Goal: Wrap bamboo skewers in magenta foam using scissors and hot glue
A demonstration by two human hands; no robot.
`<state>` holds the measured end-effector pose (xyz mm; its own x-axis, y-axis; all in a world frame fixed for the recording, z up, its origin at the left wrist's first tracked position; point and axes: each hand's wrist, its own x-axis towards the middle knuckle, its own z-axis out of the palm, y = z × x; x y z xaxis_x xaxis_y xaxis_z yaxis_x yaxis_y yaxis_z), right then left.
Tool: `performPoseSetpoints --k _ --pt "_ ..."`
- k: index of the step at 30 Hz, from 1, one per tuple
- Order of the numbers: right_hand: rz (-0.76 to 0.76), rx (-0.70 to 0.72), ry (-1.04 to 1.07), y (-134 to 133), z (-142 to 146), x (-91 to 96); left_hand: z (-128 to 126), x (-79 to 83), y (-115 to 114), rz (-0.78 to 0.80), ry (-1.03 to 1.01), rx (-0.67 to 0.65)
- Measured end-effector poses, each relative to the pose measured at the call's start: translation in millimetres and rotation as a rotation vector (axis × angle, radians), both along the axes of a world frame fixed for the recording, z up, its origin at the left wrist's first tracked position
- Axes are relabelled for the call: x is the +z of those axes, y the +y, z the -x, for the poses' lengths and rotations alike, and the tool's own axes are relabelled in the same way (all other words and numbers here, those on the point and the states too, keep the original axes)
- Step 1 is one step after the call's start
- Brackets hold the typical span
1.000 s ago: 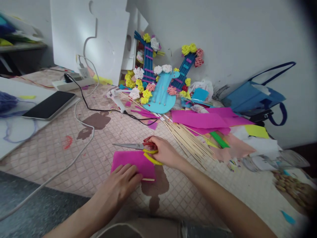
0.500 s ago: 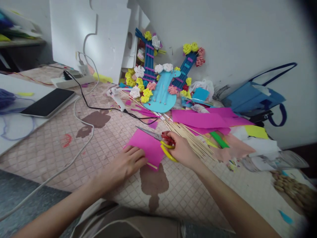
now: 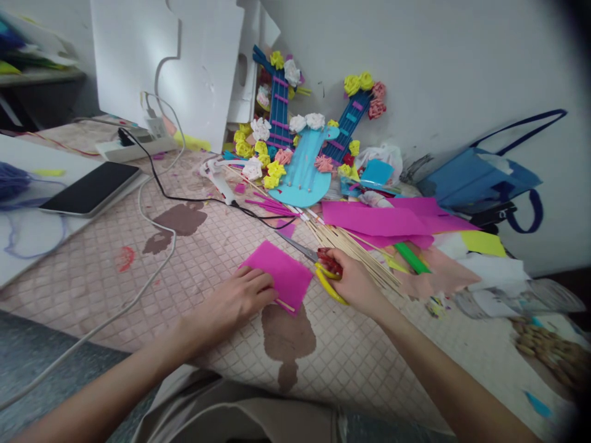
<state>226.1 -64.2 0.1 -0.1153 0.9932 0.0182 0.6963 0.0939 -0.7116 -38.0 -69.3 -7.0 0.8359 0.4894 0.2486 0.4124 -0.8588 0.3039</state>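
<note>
A magenta square of paper [image 3: 280, 266] lies flat on the table in front of me. A short thin wooden stick [image 3: 285, 305] rests along its near edge. My left hand [image 3: 247, 290] bends its fingers over the paper's left side and the stick's end, pressing them down. My right hand [image 3: 351, 280] is closed on a pair of scissors [image 3: 302, 248] with yellow and red handles. The blades point up and left, just beyond the paper's right corner, and look together. My left fingertips are partly hidden.
Wooden sticks [image 3: 360, 255], magenta sheets [image 3: 378, 218] and a hot glue gun [image 3: 221, 183] lie beyond my hands. Paper guitars with paper flowers, one light blue [image 3: 302, 175], lean at the wall. A phone [image 3: 92, 189] and a white cable [image 3: 173, 246] are on the left.
My right hand has moved the scissors to the right, away from over the paper, uncovering its top corner. My left hand stays on the paper.
</note>
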Motion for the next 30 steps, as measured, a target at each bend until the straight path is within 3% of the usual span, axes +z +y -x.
performPoseSetpoints --k 6,13,20,24,30 --pt "0.043 0.001 -0.139 -22.3 -13.1 6.8 2.4 3.8 -1.0 0.045 -0.015 -0.004" --pt "0.183 0.010 -0.134 -50.6 -26.7 10.4 6.4 1.7 -1.2 0.124 0.013 0.012" --pt "0.333 0.221 -0.260 -76.7 -27.9 42.1 7.3 -3.6 2.9 0.110 0.022 -0.037" --pt "0.505 0.362 -0.175 -86.4 -30.0 55.7 9.3 -1.3 3.0 0.119 0.027 -0.052" --pt "0.903 0.276 0.003 -100.1 -43.8 54.7 11.6 -0.9 -1.5 0.119 0.033 -0.030"
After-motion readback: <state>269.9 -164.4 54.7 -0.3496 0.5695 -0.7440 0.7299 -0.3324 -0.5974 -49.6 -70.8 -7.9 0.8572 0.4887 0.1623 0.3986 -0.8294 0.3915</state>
